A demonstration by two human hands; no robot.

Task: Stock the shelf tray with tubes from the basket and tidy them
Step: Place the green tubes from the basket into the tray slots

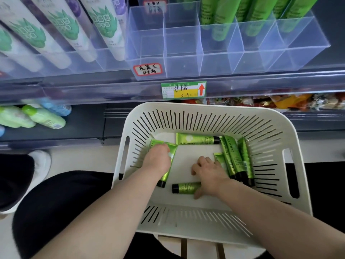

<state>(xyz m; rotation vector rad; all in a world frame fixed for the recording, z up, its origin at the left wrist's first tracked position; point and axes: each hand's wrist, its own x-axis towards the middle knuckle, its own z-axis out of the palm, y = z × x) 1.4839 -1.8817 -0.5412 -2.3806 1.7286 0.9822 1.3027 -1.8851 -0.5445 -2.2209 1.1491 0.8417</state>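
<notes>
1. Shelving fills the far side, where a clear hard-plastic shelf tray (220, 58), split by thin dividers into boxy cells, sits above a green-and-yellow price tag (183, 90).
2. Shelved green tubes (257, 15) stand upright in its far right cells. Tall white tubes (61, 34) with leaf prints lean in the tray to the left.
3. Nearer, a white plastic basket (306, 161) with slotted walls and rounded corners holds glossy green tubes with black caps. A crosswise tube (197, 140) lies along the far side and a bundle of tubes (235, 157) rests by the right wall.
4. At the basket's left, the left hand (158, 159) curls its fingers round a slanted tube (164, 179).
5. The right hand (209, 174) lies palm-down over one end of the near tube (183, 188), thumb on its near side. I cannot tell whether it actually grips.
</notes>
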